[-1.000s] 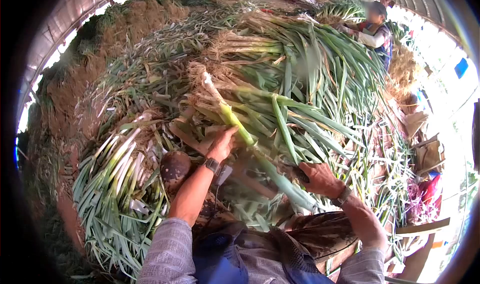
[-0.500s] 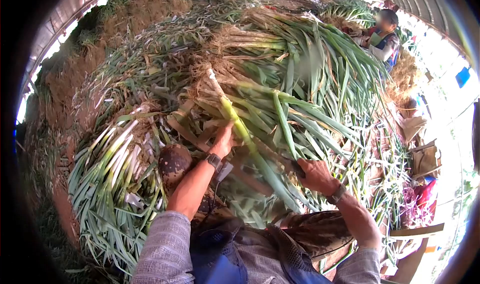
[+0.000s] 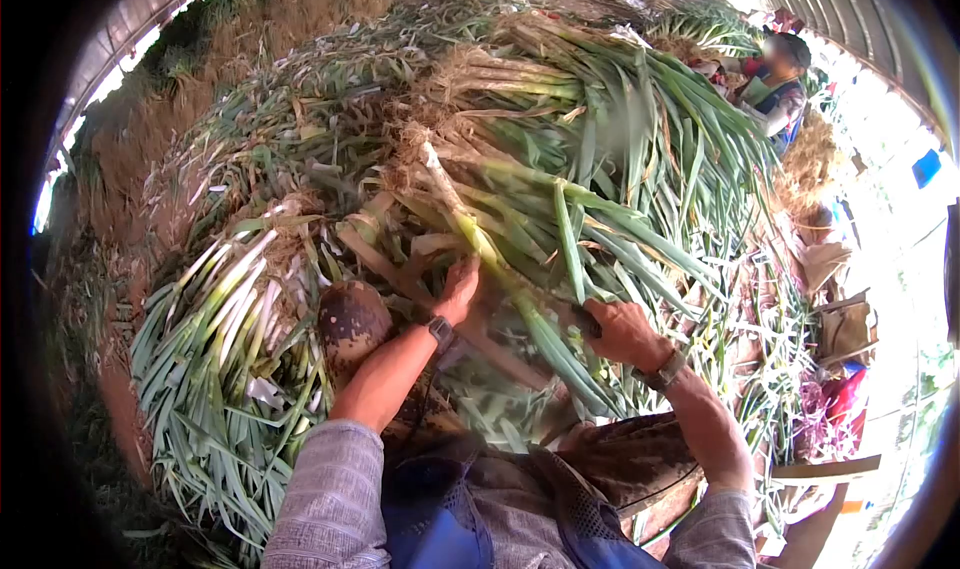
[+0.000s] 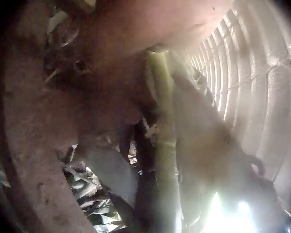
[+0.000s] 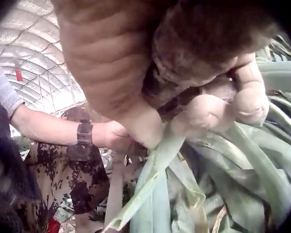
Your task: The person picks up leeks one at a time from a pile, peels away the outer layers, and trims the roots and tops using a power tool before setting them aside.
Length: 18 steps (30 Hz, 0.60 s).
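Across the middle of the head view slants a long green onion point(image 3: 550, 349), its rooty white end up and to the left. My left hand point(image 3: 460, 291) holds its stalk partway down; the pale green stalk point(image 4: 166, 160) runs below that hand in the left wrist view. My right hand point(image 3: 625, 331) grips the dark handle point(image 3: 586, 319) of what looks like a knife, its narrow brownish strip lying close along the onion. In the right wrist view, the right thumb and fingers close on a green leaf point(image 5: 166, 153), with the dark handle partly hidden in the fist.
Ahead lies a big heap of untrimmed onions point(image 3: 620, 169) with roots to the left. A bundle of white-stemmed onions point(image 3: 230, 339) lies left of my knee point(image 3: 352, 334). Loose leaves cover the ground. Another person point(image 3: 780, 84) is at the far right, near wooden boards point(image 3: 825, 469).
My right hand has shifted left and slightly away from my body, closer to my left hand. The left hand has moved a little right, still on the onion. The other person leans lower.
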{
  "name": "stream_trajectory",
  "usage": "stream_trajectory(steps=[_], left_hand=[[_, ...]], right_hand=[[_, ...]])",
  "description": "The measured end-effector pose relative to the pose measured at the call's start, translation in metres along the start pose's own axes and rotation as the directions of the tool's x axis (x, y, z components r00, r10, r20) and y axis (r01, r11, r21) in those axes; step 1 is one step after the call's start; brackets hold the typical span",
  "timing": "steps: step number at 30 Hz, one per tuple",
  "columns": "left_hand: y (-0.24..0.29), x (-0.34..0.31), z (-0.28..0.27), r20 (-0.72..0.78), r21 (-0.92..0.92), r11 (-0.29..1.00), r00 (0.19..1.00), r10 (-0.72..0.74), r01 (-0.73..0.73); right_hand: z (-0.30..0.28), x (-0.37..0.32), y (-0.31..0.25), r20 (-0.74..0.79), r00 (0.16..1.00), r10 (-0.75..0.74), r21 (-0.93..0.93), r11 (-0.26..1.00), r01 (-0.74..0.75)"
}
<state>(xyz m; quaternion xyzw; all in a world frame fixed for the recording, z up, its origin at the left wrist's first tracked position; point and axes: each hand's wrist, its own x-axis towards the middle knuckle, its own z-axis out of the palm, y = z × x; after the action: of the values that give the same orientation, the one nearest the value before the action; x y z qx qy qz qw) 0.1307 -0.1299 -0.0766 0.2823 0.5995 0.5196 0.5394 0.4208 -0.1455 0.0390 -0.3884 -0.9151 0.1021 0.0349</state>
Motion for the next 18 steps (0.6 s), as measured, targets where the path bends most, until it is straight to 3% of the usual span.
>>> stream_trajectory(steps=[2, 4, 5, 7, 8, 9, 10, 11, 13, 14, 16, 17, 18], left_hand=[[0.002, -0.003, 0.0, -0.045, 0.028, 0.998, 0.998, -0.047, 0.049], [-0.006, 0.006, -0.003, 0.079, 0.335, 0.919, 0.978, 0.193, -0.209], [-0.012, 0.009, -0.002, 0.075, 0.331, 0.921, 0.978, 0.193, -0.207], [-0.021, 0.01, 0.001, -0.09, 0.256, 0.907, 0.925, 0.368, -0.336], [-0.023, 0.012, -0.003, -0.096, 0.252, 0.908, 0.925, 0.368, -0.335], [-0.023, 0.014, -0.006, -0.092, 0.321, 0.915, 0.954, 0.285, -0.243], [-0.024, 0.015, -0.008, -0.091, 0.387, 0.91, 0.976, 0.2, -0.15], [-0.027, 0.015, -0.006, -0.092, 0.382, 0.912, 0.976, 0.2, -0.151], [-0.039, 0.019, 0.0, 0.016, 0.308, 0.825, 0.87, 0.493, -0.474], [-0.045, 0.022, 0.003, 0.021, 0.303, 0.825, 0.869, 0.494, -0.476], [-0.047, 0.018, 0.011, 0.159, 0.421, 0.842, 0.941, 0.299, -0.339], [-0.049, 0.014, 0.016, 0.159, 0.413, 0.844, 0.939, 0.304, -0.343], [-0.035, -0.003, 0.022, 0.129, 0.294, 0.907, 0.953, 0.275, -0.302]], right_hand=[[-0.005, 0.003, -0.001, -0.037, 0.995, 0.096, 0.008, 0.995, -0.096], [-0.004, 0.001, 0.001, -0.013, 0.999, 0.045, 0.0, 0.999, -0.045], [-0.003, 0.001, 0.002, 0.01, 1.0, -0.006, -0.002, 1.0, 0.006], [-0.014, 0.001, -0.005, 0.051, 0.998, -0.02, 0.002, 1.0, 0.02], [-0.017, 0.001, -0.005, 0.046, 0.999, 0.021, 0.016, 1.0, -0.021], [-0.022, 0.0, -0.007, 0.04, 0.997, 0.063, 0.032, 0.997, -0.064], [-0.032, 0.0, -0.014, 0.098, 0.983, 0.158, -0.059, 0.987, -0.153], [-0.033, -0.002, -0.011, 0.099, 0.983, 0.157, -0.065, 0.986, -0.151], [-0.037, -0.009, -0.008, 0.141, 0.98, 0.141, -0.025, 0.99, -0.139], [-0.038, -0.014, -0.007, 0.168, 0.972, 0.165, -0.008, 0.986, -0.166], [-0.041, -0.02, -0.009, 0.165, 0.976, 0.144, -0.023, 0.99, -0.142], [-0.045, -0.02, -0.009, 0.16, 0.981, 0.109, -0.035, 0.994, -0.104], [-0.054, -0.017, -0.018, 0.167, 0.977, 0.132, -0.036, 0.991, -0.128]])
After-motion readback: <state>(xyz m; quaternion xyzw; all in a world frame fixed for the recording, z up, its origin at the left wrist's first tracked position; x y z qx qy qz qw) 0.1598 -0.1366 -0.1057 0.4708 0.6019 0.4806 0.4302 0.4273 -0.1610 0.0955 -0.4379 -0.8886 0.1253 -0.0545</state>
